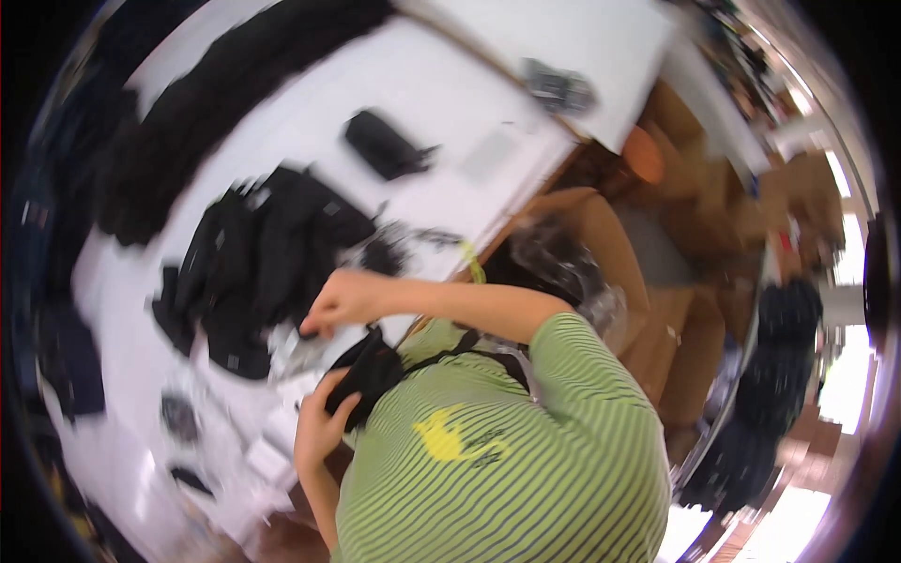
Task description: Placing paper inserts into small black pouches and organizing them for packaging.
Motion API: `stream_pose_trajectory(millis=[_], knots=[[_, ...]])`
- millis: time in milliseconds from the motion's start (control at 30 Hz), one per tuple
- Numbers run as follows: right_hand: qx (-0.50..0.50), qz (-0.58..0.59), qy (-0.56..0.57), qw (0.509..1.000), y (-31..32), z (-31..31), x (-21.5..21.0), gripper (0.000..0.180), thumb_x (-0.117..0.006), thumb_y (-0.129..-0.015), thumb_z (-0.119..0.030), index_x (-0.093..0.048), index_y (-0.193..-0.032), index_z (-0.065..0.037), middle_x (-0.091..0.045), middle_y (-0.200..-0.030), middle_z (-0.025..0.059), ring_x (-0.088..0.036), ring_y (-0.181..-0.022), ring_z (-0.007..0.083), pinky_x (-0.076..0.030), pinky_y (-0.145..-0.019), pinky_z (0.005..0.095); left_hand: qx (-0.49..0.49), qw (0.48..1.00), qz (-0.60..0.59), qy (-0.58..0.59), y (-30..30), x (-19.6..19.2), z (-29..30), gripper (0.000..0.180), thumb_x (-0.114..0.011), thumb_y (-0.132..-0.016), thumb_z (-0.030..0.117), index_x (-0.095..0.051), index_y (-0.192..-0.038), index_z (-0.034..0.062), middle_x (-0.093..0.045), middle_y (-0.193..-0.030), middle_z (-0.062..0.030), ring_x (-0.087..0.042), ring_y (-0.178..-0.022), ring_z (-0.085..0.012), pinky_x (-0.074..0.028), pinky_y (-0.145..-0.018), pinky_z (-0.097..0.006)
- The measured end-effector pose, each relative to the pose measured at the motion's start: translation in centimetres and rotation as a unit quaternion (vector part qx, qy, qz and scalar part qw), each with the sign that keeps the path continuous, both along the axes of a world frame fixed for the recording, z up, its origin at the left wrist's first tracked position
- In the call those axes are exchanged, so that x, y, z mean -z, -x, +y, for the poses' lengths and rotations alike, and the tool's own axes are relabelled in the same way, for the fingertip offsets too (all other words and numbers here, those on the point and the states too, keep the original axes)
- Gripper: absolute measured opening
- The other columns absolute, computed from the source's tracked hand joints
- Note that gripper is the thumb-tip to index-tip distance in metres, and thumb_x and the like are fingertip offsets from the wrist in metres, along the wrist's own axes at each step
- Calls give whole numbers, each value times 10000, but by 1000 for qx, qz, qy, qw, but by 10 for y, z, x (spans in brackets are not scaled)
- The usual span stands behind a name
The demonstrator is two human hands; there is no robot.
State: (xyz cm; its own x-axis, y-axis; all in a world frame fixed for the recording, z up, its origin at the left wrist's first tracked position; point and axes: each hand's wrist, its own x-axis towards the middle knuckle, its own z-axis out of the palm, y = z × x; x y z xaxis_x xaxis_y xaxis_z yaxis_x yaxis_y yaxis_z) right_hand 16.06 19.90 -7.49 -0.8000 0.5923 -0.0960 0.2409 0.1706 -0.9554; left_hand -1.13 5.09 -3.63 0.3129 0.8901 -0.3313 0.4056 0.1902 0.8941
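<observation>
Near my body, my left hand [322,424] grips a black fabric piece [368,377], its fingers and thumb around the lower edge. I cannot make out what kind of article it is. Just above, my right hand [347,302] is closed in a pinch, and a small dark tip shows at its fingertips. Whatever it pinches is too small and blurred to name. Beyond both hands a heap of black cloth items [267,253] lies on the white table [450,84]. Small dark cords [385,249] are scattered between the heap and the table edge.
A rolled black pouch [385,144] lies farther out, near a long dark fabric pile [225,103]. Clear-wrapped dark goods [558,86] sit by the table seam. On the right stand an open cardboard box [610,235] with plastic film and an orange round object [643,155].
</observation>
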Motion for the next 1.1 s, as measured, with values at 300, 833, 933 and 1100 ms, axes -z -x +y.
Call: stream_pose_trajectory(millis=[300, 833, 933, 1100], knots=[[164, 11, -56, 985, -88, -51, -38, 432, -573, -852, -461, -693, -622, -116, -585, -514, -2, -538, -466, 170, -386, -468, 302, 223, 968, -87, 72, -28, 0, 51, 303, -688, -770, 24, -568, -1040, -44, -599, -837, -39, -528, -766, -96, -430, -688, -216], [-91, -148, -100, 980, -81, -85, -88, 314, -716, -682, -383, -684, -747, -78, -625, -639, 116, -614, -643, 314, -466, -586, 402, 305, 951, -19, 53, -27, -39, 50, 236, -727, -764, 126, -603, -927, 10, -632, -742, -74, -577, -649, -137, -457, -617, -265], [-147, -156, -87, 973, -68, -82, -95, 283, -706, -715, -355, -680, -771, -79, -619, -624, 108, -608, -632, 308, -460, -577, 396, 275, 957, -14, 91, -16, -47, 35, 222, -720, -761, 160, -610, -894, 20, -638, -763, -97, -601, -662, -196, -465, -639, -273], [-199, -119, -149, 961, -60, -73, -110, 259, -713, -722, -329, -649, -732, -78, -546, -540, 86, -541, -519, 290, -412, -503, 367, -295, 944, -72, -131, 59, 8, 36, 127, -624, -839, 94, -589, -895, -15, -642, -855, -71, -581, -763, -133, -468, -713, -272]])
